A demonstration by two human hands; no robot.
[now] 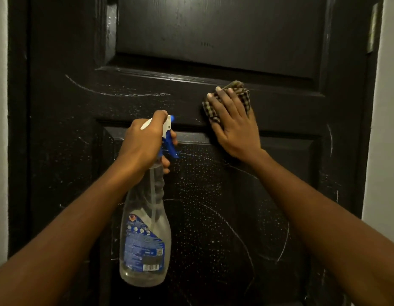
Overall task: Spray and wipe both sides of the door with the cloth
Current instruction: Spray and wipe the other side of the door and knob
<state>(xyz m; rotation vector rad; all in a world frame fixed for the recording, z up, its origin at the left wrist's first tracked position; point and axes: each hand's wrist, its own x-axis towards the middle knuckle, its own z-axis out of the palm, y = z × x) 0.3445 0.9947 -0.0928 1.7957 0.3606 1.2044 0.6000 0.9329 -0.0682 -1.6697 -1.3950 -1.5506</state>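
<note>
Cloth (227,100) under flat right hand (234,127) on door (213,29); left hand (145,142) gripping spray bottle (145,228).

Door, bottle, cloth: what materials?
Door: likely wood, glossy black paint; raised panels, sheen, droplets. Bottle: clear plastic, see-through, with blue-white plastic trigger and printed label. Cloth: woven checked fabric, crumpled under the right hand.

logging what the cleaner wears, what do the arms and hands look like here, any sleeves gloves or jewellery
Both arms are bare as far as the view shows, with no sleeves in sight. The left hand and right hand wear no gloves, and no rings, watch or wristbands show. The fingers on the right have short nails.
</note>
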